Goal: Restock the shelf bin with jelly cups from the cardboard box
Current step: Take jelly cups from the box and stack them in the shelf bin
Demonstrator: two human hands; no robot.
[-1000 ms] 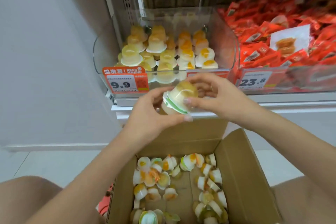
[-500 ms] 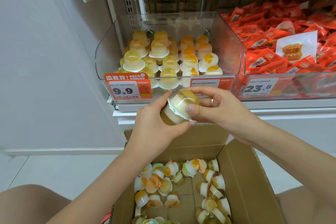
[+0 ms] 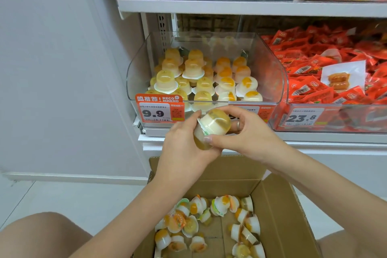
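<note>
Here, two jelly cups [image 3: 211, 130] are being held together in front of the shelf bin [image 3: 274, 81], above the cardboard box [image 3: 280, 211]. The left hand [image 3: 184, 148] is being wrapped round the lower, yellowish cup, its fingers curled beneath it, while the right hand [image 3: 247, 136] is pinching the upper cup's dome between thumb and fingers. The cups are judged to be light and small, with thin plastic walls that would dent under a hard squeeze and smooth domes that could slip; the wider sealed rim is probably the safest place to be gripped, and the foil lid is best being kept clear of fingernails. To the right, the neighbouring bin of red packets [image 3: 335, 73] is being left alone. Compared with half a second ago, the grip is being kept much the same, but the pair is being carried slightly higher, nearer the bin's front lip, and more of the upper shelf is being shown.
</note>
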